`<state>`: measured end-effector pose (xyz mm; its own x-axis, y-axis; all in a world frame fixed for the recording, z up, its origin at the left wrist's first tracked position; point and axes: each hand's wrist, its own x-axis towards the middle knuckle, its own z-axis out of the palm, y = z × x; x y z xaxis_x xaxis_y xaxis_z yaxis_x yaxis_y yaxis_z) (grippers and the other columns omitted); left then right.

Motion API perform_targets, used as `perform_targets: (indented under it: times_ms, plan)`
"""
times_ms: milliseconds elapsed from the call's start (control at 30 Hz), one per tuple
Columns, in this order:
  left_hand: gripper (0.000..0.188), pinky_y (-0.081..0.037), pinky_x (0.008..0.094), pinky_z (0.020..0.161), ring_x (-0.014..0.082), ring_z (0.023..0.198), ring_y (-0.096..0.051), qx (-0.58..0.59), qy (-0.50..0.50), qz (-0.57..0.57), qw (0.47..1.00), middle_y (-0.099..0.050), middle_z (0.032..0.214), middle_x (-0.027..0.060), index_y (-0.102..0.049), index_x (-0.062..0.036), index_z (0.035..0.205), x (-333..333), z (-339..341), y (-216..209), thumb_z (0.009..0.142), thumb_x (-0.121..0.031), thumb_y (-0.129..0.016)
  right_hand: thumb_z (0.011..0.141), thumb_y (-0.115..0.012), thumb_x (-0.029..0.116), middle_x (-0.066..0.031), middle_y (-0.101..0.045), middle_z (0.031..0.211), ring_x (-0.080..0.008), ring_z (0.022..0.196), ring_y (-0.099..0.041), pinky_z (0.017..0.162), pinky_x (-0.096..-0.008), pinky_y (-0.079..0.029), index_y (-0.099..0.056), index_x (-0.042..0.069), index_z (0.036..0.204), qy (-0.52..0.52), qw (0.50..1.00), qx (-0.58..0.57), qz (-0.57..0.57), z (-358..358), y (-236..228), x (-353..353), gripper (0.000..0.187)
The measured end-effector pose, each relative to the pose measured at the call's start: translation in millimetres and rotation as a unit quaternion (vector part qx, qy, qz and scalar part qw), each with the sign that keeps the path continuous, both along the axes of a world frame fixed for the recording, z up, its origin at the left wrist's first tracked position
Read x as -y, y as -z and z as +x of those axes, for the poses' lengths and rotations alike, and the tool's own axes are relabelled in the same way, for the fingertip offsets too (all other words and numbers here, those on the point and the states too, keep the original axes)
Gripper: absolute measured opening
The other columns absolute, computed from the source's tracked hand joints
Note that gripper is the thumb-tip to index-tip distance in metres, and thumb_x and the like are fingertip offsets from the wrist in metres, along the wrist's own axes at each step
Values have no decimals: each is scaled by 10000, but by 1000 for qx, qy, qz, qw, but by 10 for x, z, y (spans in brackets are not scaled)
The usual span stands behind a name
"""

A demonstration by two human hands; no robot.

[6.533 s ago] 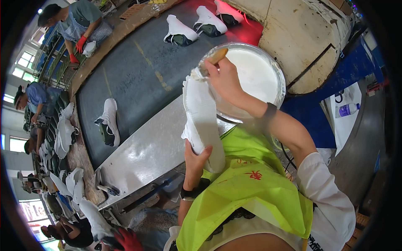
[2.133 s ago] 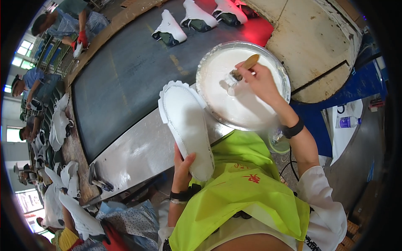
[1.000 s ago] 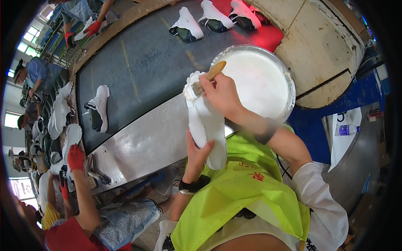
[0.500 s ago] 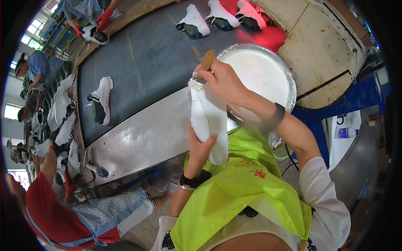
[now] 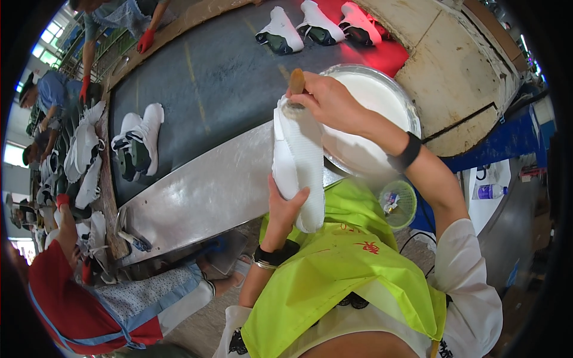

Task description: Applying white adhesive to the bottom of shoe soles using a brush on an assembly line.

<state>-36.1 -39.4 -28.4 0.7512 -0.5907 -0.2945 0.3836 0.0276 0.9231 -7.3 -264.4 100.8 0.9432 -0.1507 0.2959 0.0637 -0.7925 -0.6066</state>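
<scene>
My left hand grips the lower end of a white shoe sole, thumb on one side and fingers on the other. The sole stands lengthwise in front of me, its broad textured face turned partly up. In my right hand is a brush with a wooden handle. Its bristles touch the sole near its far end. Under my right forearm sits a round metal basin of white liquid, partly hidden by the arm.
Shoes stand in a pair at the left of the dark conveyor belt; three more stand at its far side. A metal ledge runs along the near edge. A green basket hangs beside the apron. Co-workers stand at left.
My right hand has moved the brush from the sole's far tip onto its broad face. A second shoe now stands beside the one at left. The co-worker's red-gloved hands at far left have moved apart.
</scene>
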Motion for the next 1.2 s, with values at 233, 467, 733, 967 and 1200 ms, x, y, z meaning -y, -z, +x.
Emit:
perform_targets:
  times_ms: [233, 467, 733, 967, 1200]
  plan:
    - [839, -485, 357, 922, 232, 1100, -554, -43, 22, -2, 999, -529, 1244, 159, -232, -1, 1448, -89, 68, -24, 776, -86, -728, 913, -596, 199, -178, -666, 922, -334, 878, -644, 781, -372, -491, -635, 4, 1016, -14, 985, -13, 170, -443, 347, -228, 224]
    - [720, -483, 357, 928, 237, 1111, -559, -71, 77, -20, 994, -531, 1257, 143, -290, -37, 1445, -302, 62, -247, 820, -80, -644, 946, -582, 230, -98, -676, 801, -189, 704, -651, 652, -315, -505, -641, -40, 970, 179, 976, 46, 113, -43, 436, 67, 278]
    - [695, -481, 356, 928, 228, 1111, -562, -100, 41, -34, 994, -539, 1257, 142, -305, -42, 1447, -503, 137, -244, 829, -84, -620, 914, -582, 177, -241, -644, 804, -392, 748, -640, 685, -429, -485, -607, -76, 883, 227, 930, -22, 288, -637, 519, -315, 256]
    - [734, -473, 360, 941, 231, 1138, -549, -70, 65, -41, 995, -519, 1289, 146, -292, -44, 1459, -456, 141, -465, 819, -153, -636, 929, -562, 166, -198, -625, 748, -321, 695, -636, 652, -382, -485, -601, -54, 931, 216, 911, 195, 291, -334, 454, -239, 223]
    - [773, -474, 385, 959, 249, 1168, -539, -76, 48, -50, 995, -503, 1314, 156, -279, -42, 1464, -519, 182, -458, 814, -191, -668, 927, -548, 126, -190, -621, 828, -346, 776, -620, 711, -387, -488, -584, -50, 972, 234, 923, 160, 259, -726, 405, -406, 186]
